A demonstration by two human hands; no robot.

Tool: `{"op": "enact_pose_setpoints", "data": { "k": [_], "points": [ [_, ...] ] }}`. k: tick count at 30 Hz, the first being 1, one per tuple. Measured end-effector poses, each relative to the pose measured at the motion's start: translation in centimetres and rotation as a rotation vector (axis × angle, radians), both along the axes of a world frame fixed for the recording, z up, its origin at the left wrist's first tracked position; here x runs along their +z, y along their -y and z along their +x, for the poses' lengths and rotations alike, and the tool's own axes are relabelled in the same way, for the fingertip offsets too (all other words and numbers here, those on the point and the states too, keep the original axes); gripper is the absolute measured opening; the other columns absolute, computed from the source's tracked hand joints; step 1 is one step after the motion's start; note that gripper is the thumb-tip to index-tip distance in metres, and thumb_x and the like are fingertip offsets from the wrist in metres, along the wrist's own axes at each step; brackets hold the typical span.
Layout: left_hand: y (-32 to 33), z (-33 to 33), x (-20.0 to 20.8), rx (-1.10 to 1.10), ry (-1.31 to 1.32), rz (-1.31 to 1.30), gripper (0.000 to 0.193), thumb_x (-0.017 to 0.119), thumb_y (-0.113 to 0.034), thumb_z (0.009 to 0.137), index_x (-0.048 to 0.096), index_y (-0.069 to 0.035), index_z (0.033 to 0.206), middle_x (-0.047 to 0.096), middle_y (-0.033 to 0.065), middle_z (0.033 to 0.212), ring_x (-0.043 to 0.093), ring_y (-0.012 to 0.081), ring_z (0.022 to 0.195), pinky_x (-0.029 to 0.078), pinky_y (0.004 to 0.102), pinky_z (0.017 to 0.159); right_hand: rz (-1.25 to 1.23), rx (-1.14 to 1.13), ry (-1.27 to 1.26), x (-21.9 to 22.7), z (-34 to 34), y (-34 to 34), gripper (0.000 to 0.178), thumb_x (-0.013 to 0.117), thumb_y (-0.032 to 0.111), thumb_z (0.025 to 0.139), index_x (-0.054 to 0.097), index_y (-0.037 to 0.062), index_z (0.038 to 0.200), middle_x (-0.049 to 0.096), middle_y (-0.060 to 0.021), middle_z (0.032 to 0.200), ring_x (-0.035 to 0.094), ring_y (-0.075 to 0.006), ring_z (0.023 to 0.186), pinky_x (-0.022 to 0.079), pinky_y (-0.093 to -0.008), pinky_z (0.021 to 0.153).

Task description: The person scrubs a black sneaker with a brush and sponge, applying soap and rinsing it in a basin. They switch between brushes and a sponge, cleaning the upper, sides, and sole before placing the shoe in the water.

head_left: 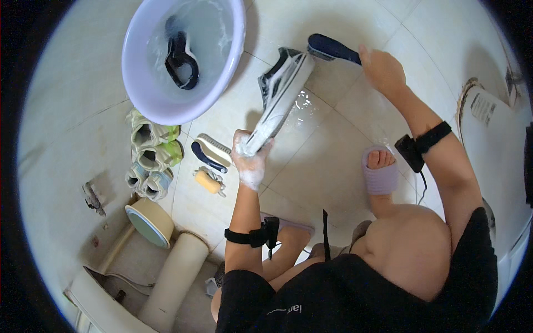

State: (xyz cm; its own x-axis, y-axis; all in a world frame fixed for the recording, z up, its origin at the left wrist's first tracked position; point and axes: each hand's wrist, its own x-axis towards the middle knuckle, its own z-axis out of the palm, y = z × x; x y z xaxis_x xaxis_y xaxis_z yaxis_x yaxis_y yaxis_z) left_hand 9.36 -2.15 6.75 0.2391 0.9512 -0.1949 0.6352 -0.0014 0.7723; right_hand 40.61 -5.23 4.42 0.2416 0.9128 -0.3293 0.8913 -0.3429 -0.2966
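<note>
Soapy and closed, my left hand (252, 161) grips one end of a black and white sneaker (283, 97), which is held tilted above the tiled floor with its pale sole edge turned to the right. My right hand (383, 69) is wrapped round the handle of a dark blue scrubbing brush (333, 48). The brush head is close to the far end of the sneaker's sole; whether the bristles touch it I cannot tell. White foam covers my left fingers and wrist. Suds and wet spots show on the floor below the shoe.
A lavender basin (130, 66) of cloudy water with a dark shoe (182, 61) in it stands at the far left. Several light shoes (152, 152), a second brush (211, 152) and a yellow soap bar (207, 181) lie nearer. A beige bowl (150, 222) and a thick white pipe (177, 272) are at the lower left.
</note>
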Motion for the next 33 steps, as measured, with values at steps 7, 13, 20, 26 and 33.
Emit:
{"op": "enact_pose_setpoints", "data": {
  "k": [7, 13, 20, 26, 33],
  "points": [
    [0.4, -1.0, -2.0, 0.055, 0.149, -0.131, 0.035, 0.078, -0.004, 0.066, 0.046, -0.006, 0.08, 0.052, 0.0011, 0.074, 0.047, 0.0105, 0.068, 0.043, 0.0257, 0.065, -0.093, 0.057, 0.064, -0.5, -0.5, -0.4, 0.039, 0.037, 0.034, 0.092, 0.059, 0.0034, 0.083, 0.063, -0.0187, 0.073, 0.063, -0.0378, 0.067, 0.049, -0.0516, 0.062],
    [0.1, -1.4, -3.8, 0.037, 0.104, -0.093, 0.035, 0.077, -0.003, 0.066, 0.046, -0.006, 0.081, 0.051, 0.0011, 0.073, 0.047, 0.0106, 0.066, 0.042, 0.0256, 0.062, -0.185, 0.016, -0.106, 0.2, -1.2, -1.0, 0.043, 0.034, 0.037, 0.093, 0.059, 0.0036, 0.083, 0.064, -0.02, 0.077, 0.063, -0.0391, 0.068, 0.049, -0.0527, 0.064],
    [0.8, -1.5, -4.4, 0.098, 0.083, -0.177, 0.039, 0.076, 0.002, 0.063, 0.044, -0.006, 0.082, 0.05, -0.0001, 0.073, 0.046, 0.01, 0.067, 0.043, 0.0249, 0.063, -0.064, -0.125, -0.034, -0.8, 0.9, -0.9, 0.025, 0.044, 0.026, 0.09, 0.058, 0.0055, 0.085, 0.06, -0.0185, 0.069, 0.064, -0.034, 0.068, 0.05, -0.047, 0.055],
    [0.1, -0.6, -4.5, 0.277, 0.303, -0.318, 0.041, 0.074, 0.008, 0.061, 0.042, -0.007, 0.081, 0.046, -0.0002, 0.074, 0.048, 0.0099, 0.071, 0.044, 0.0239, 0.065, 0.026, -0.069, 0.008, -1.6, 1.2, -0.9, 0.045, 0.032, 0.037, 0.094, 0.059, 0.0034, 0.081, 0.062, -0.021, 0.072, 0.062, -0.0388, 0.07, 0.049, -0.0499, 0.064],
    [-0.1, -1.3, -5.3, 0.145, 0.123, -0.34, 0.017, 0.06, -0.015, 0.081, 0.043, -0.013, 0.083, 0.049, 0.0021, 0.08, 0.055, 0.0187, 0.081, 0.049, 0.0407, 0.074, 0.015, -0.04, 0.024, -1.9, 1.9, -1.1, 0.057, 0.029, 0.043, 0.094, 0.059, -0.002, 0.077, 0.062, -0.025, 0.081, 0.058, -0.0415, 0.075, 0.045, -0.052, 0.071]
  ]
}}
